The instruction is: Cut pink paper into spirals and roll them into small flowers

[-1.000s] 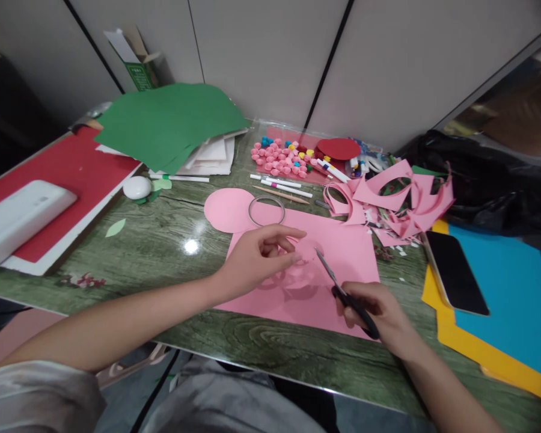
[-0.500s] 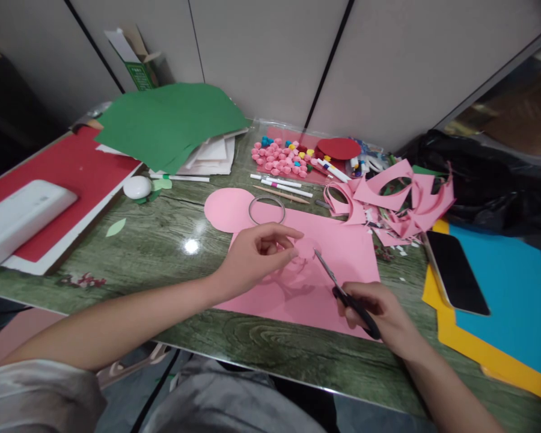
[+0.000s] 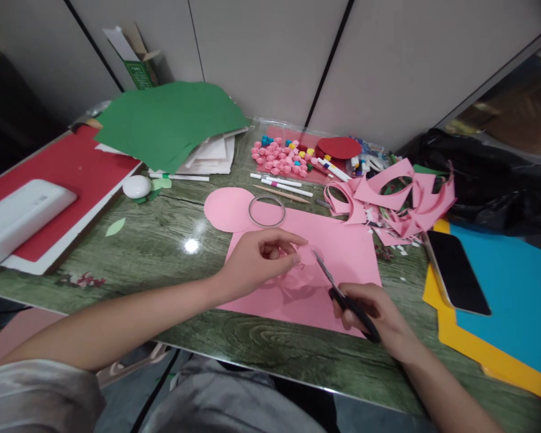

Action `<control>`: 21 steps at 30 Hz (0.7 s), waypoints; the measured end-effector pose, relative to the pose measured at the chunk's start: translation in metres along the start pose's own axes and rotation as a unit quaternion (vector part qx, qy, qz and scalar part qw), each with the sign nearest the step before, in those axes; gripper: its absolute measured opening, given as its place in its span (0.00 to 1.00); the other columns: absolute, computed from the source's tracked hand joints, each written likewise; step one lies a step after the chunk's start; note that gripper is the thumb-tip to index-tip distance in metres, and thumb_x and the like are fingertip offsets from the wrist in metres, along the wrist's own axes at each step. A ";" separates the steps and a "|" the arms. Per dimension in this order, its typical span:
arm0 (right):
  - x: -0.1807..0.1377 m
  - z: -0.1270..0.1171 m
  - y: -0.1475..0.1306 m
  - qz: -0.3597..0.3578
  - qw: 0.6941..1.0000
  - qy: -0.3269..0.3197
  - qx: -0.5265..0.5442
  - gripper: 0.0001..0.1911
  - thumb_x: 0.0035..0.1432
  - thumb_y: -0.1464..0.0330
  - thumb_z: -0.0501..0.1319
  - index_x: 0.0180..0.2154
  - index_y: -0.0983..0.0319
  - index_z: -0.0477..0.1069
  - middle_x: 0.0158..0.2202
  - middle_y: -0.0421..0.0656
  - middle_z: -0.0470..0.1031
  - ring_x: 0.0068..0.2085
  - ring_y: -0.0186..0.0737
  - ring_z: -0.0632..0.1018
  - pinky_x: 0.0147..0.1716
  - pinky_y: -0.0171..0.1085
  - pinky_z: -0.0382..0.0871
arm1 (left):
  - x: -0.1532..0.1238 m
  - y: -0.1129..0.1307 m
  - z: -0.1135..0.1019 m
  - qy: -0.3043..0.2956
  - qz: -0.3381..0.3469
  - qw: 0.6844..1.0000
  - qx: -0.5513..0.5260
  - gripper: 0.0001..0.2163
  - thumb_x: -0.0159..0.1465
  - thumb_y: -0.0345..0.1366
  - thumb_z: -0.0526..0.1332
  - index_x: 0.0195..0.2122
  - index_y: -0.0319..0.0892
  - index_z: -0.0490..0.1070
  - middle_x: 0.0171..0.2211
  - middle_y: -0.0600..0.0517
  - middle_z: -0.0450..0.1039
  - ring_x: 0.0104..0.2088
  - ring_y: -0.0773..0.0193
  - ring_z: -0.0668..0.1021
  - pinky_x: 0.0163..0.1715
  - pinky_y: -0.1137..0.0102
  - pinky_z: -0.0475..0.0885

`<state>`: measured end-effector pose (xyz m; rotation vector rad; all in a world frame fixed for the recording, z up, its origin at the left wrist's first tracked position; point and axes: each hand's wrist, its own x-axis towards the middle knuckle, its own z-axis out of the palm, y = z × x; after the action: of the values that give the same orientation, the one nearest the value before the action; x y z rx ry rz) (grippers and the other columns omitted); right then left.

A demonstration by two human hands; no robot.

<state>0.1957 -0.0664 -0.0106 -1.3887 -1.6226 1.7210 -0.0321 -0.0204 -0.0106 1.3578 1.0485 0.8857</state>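
My left hand [image 3: 261, 261] pinches a small piece of pink paper [image 3: 310, 255] between thumb and fingers, above a large pink sheet [image 3: 349, 240] lying on the table. My right hand [image 3: 369, 310] is closed round the black handles of a pair of scissors [image 3: 327, 272]. The blades point up and left, with their tips at the edge of the pink piece. Pink on pink makes the outline of the held piece hard to make out. Just beyond my left hand, a thin grey ring [image 3: 267, 210] lies across the sheet's far edge and a pink paper circle [image 3: 228, 209].
Pink offcuts [image 3: 388, 195] are heaped at the right, near a phone [image 3: 457, 273] on blue and yellow paper [image 3: 514, 294]. Pink beads [image 3: 275, 157], pens [image 3: 286, 187] and a red oval [image 3: 339, 147] lie at the back. Green paper [image 3: 171, 123] and a white device [image 3: 27, 219] are leftward.
My left hand has moved slightly right and down with the pink piece. The scissors have shifted a little left, their tips still at the paper's edge.
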 end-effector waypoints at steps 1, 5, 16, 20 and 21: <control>0.000 0.000 0.000 0.000 1.000 0.001 0.002 0.21 0.49 0.52 0.61 0.22 0.64 0.64 0.19 0.38 0.64 0.22 0.30 0.63 0.20 0.30 0.54 | 0.000 0.000 0.000 0.000 0.000 1.000 0.002 0.10 0.55 0.34 0.62 0.39 0.42 0.75 0.35 0.50 0.75 0.21 0.76 0.65 0.19 0.78 0.60; 0.001 0.000 0.000 -0.002 1.000 0.004 0.003 0.22 0.48 0.51 0.61 0.21 0.64 0.63 0.18 0.38 0.63 0.21 0.30 0.63 0.20 0.30 0.55 | 0.001 0.001 -0.002 0.002 0.004 1.000 0.015 0.10 0.55 0.35 0.62 0.39 0.43 0.76 0.37 0.49 0.75 0.21 0.76 0.65 0.19 0.78 0.60; 0.000 -0.001 0.000 -0.010 1.000 -0.004 -0.007 0.22 0.49 0.51 0.59 0.20 0.64 0.63 0.16 0.37 0.61 0.20 0.29 0.60 0.20 0.30 0.53 | 0.001 -0.001 -0.004 0.007 0.023 0.999 0.032 0.10 0.56 0.33 0.61 0.39 0.45 0.77 0.38 0.49 0.76 0.24 0.73 0.68 0.22 0.76 0.62; 0.001 -0.001 -0.001 0.009 1.000 0.003 -0.016 0.21 0.48 0.54 0.62 0.20 0.64 0.63 0.16 0.36 0.60 0.20 0.29 0.59 0.19 0.30 0.52 | 0.002 0.000 -0.006 0.000 0.040 0.999 0.029 0.10 0.56 0.31 0.60 0.38 0.45 0.77 0.39 0.49 0.76 0.30 0.69 0.72 0.25 0.76 0.65; 0.000 -0.001 -0.002 0.013 1.000 0.005 -0.015 0.20 0.47 0.54 0.62 0.20 0.64 0.63 0.16 0.36 0.60 0.20 0.29 0.59 0.19 0.30 0.52 | 0.002 0.000 -0.006 -0.003 0.042 0.999 0.029 0.10 0.56 0.31 0.60 0.38 0.45 0.77 0.39 0.49 0.76 0.31 0.69 0.73 0.25 0.76 0.65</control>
<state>0.1959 -0.0650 -0.0090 -1.4367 -1.6391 1.7067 -0.0371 -0.0167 -0.0100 1.4604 1.0264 0.9191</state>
